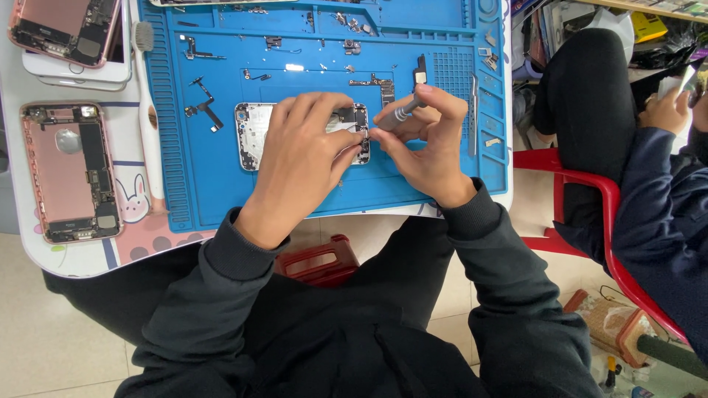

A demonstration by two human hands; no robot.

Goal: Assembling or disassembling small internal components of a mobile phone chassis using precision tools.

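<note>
Left hand (299,158) lies palm-down over the open phone (254,133), fingers spread and pressing on it, pinning it flat; no real grasp, just holding it down. Right hand (428,140) closed around a grey screwdriver (402,112), pinched between thumb and fingers, tip pointing left and down toward the phone's right end, just beside the left fingertips. Phone sits mid-mat, long axis running left-right, mostly hidden under the left hand; only its left end and a bit of the right edge show. It lies directly under the left hand and left of the right hand, so the left is nearer. Whether the tip touches the phone can't be told. Surface: blue work mat (177,184) with small loose parts, on a white table (81,258). Two pink phone shells (70,169) off the mat at left, one far, one nearer. Red stool (321,262) near the knees. Another person's dark sleeve (656,199) on a red chair (597,191) at right, tiled floor (44,332).
</note>
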